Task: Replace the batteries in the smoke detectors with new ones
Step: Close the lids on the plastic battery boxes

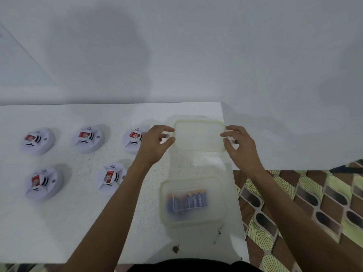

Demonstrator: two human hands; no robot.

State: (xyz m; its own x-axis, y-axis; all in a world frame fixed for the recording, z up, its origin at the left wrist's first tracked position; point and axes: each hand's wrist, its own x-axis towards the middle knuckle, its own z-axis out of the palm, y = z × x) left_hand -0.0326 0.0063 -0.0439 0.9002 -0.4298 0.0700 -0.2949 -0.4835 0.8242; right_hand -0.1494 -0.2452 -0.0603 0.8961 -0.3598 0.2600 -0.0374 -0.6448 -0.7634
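Both hands hold a clear lid point(199, 135) by its short ends at the far right of the surface point(78, 222): the left hand point(155, 143) has its fingers point(166, 128) curled on the left end, the right hand point(240, 145) has its fingers point(227, 134) pinched on the right end. The lid's long axis runs left to right. Whether it rests on the surface or hangs just above it is unclear.

The open box point(193, 201) lies straight toward the near side from the lid, with blue batteries point(187, 200) inside, their row running left to right. Both hands are about equally far from it. Five detectors point(87, 139) sit to the left, so the left hand is nearer them.
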